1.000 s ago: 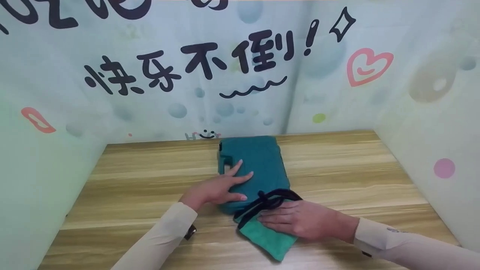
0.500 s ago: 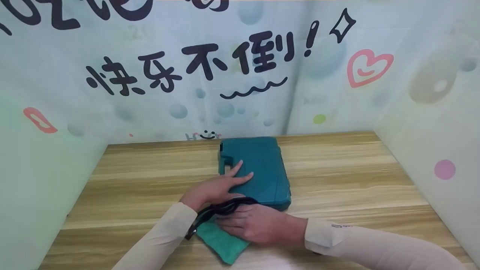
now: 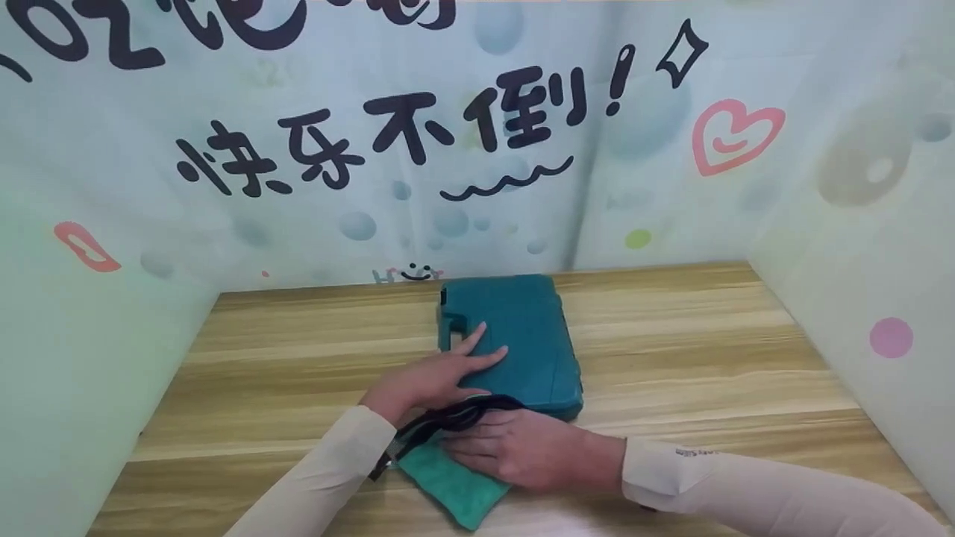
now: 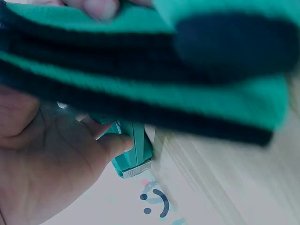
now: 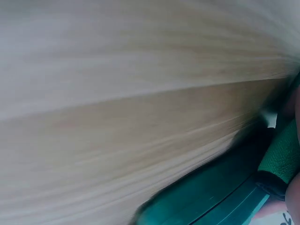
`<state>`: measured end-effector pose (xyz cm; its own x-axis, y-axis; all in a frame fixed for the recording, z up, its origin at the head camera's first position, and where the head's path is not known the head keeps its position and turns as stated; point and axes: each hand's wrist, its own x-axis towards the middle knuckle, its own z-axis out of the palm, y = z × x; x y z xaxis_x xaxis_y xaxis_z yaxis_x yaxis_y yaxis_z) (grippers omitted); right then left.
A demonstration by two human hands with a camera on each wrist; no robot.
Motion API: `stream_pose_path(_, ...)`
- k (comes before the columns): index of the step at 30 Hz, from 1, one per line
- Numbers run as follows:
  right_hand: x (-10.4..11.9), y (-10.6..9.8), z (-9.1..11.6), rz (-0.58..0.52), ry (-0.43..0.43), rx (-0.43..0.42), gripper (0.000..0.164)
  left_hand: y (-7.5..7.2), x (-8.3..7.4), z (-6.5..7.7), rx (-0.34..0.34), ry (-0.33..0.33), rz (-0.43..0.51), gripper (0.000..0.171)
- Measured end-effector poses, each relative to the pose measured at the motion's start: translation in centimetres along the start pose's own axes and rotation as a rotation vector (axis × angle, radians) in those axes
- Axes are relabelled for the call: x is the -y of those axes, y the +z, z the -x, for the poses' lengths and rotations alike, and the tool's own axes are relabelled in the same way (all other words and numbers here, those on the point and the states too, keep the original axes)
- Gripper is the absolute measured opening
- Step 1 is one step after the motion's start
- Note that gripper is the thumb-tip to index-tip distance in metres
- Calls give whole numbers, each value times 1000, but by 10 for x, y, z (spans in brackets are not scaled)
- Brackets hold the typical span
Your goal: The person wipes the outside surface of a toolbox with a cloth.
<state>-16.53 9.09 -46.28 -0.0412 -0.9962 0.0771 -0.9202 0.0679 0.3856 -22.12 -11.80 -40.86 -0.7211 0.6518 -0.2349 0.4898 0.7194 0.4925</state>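
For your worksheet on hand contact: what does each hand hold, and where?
Neither grips: left hand rests flat on the case's lid; right hand presses the cloth.

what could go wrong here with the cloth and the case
1. The green cloth lies near the table's front edge; a wider sweep by the right hand might push it off.
2. The cloth's black trim sits bunched against the teal case and the left hand, so it could snag there.
3. The left hand only rests flat on the case, so a hard wipe might slide it.
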Motion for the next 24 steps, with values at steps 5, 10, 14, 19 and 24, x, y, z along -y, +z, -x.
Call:
stream_pose_path(5,0,-1,26,-11,-2,-31,44,1,-1,2,6,-13,16,66)
stream_pose_path(10,-6,-2,58,-66,-6,-9,45,1,0,4,3,-6,-2,68)
stream_pose_path(14,-13,-3,80,-124,-5,-31,44,2,2,5,3,7,4,70)
stream_pose_path(19,-19,-4,100,-203,2,-91,42,1,2,4,7,8,12,71)
stream_pose_path(24,-25,-8,112,-259,-12,-114,39,2,1,3,7,4,12,73)
